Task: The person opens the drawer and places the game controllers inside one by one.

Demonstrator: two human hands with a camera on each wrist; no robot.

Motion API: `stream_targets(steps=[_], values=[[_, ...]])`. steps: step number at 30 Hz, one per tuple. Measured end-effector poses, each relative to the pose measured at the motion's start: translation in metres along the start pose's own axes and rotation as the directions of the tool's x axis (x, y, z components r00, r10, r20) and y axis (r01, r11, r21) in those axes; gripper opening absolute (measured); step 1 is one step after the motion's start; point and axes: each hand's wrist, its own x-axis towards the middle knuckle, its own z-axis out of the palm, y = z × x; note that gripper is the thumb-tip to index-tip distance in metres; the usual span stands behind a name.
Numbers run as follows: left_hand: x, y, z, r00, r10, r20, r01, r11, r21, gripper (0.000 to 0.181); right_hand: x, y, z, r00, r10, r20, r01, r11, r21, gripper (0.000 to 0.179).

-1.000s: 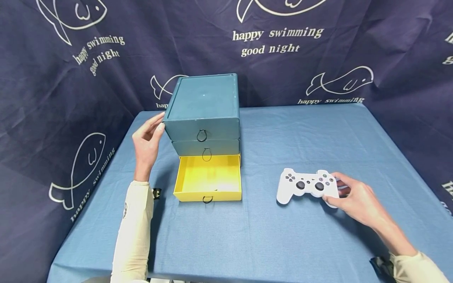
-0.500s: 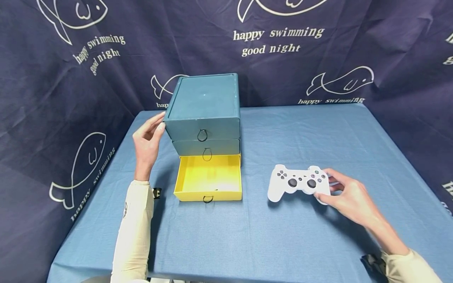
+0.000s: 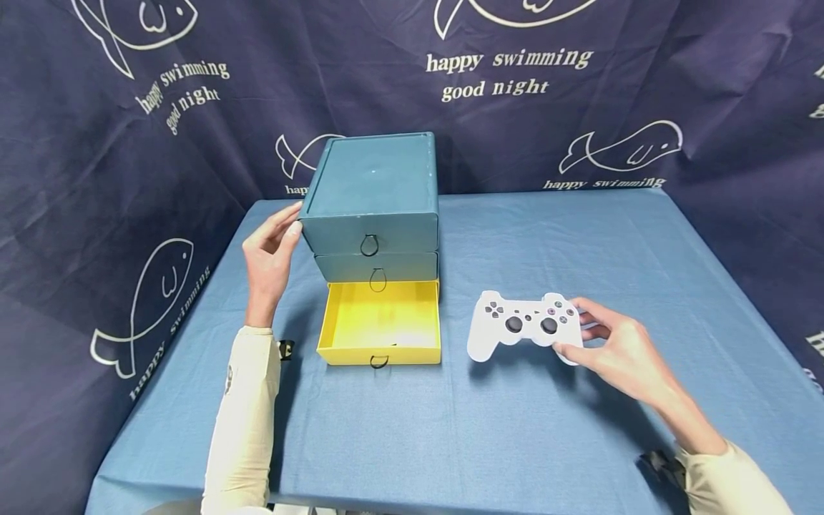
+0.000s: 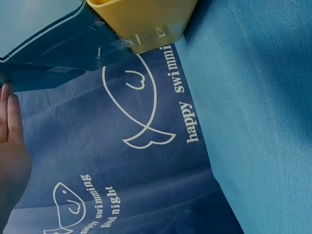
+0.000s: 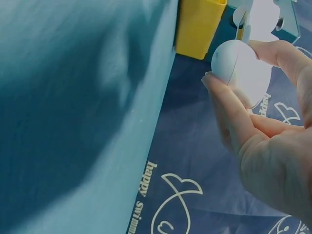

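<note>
A white game controller (image 3: 529, 319) hangs over the cloth with its shadow below. My right hand (image 3: 621, 350) pinches it by its right grip, thumb on the near side and fingers behind. In the right wrist view the controller's rounded grip (image 5: 243, 73) sits between thumb and fingers. At the left, my left hand (image 3: 270, 250) touches the front left edge of a blue drawer cabinet (image 3: 373, 179), fingers nearly straight. The cabinet's lowest, yellow drawer (image 3: 380, 355) is pulled out, with its inside bare. Both blue drawers above it are closed, each with a black loop handle.
A blue cloth (image 3: 386, 436) covers the table. Dark blue curtains (image 3: 502, 129) printed with white fish and lettering rise behind and at both sides. The open drawer juts toward the front, left of the controller.
My right hand has carried the controller left and slightly away from me, closer to the yellow drawer. The left hand keeps its place at the cabinet's edge.
</note>
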Motion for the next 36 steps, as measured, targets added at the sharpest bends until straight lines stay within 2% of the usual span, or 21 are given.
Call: stream_targets(steps=[7, 14, 19, 25, 36], values=[[0.0, -0.001, 0.0, 1.0, 0.013, 0.007, -0.013, 1.0, -0.001, 0.033, 0.007, -0.014, 0.008, 0.999, -0.028, 0.039, 0.026, 0.997, 0.071, 0.06], [0.001, -0.001, 0.001, 1.0, -0.017, -0.001, 0.017, 1.0, -0.012, 0.033, 0.016, -0.028, 0.02, 0.996, -0.04, 0.083, 0.028, 0.99, 0.14, 0.056], [0.001, -0.002, 0.0, 1.0, 0.003, 0.007, -0.003, 1.0, 0.003, 0.033, 0.024, -0.038, 0.03, 0.993, -0.055, 0.102, 0.037, 0.984, 0.172, 0.054], [0.001, -0.002, 0.0, 1.0, 0.002, -0.003, -0.002, 1.0, -0.007, 0.032, 0.032, -0.046, 0.041, 0.99, -0.081, 0.116, 0.058, 0.981, 0.186, 0.053], [0.001, -0.002, 0.0, 1.0, 0.011, -0.006, -0.011, 1.0, -0.015, 0.031, 0.046, -0.055, 0.061, 0.987, -0.092, 0.13, 0.072, 0.986, 0.15, 0.056]])
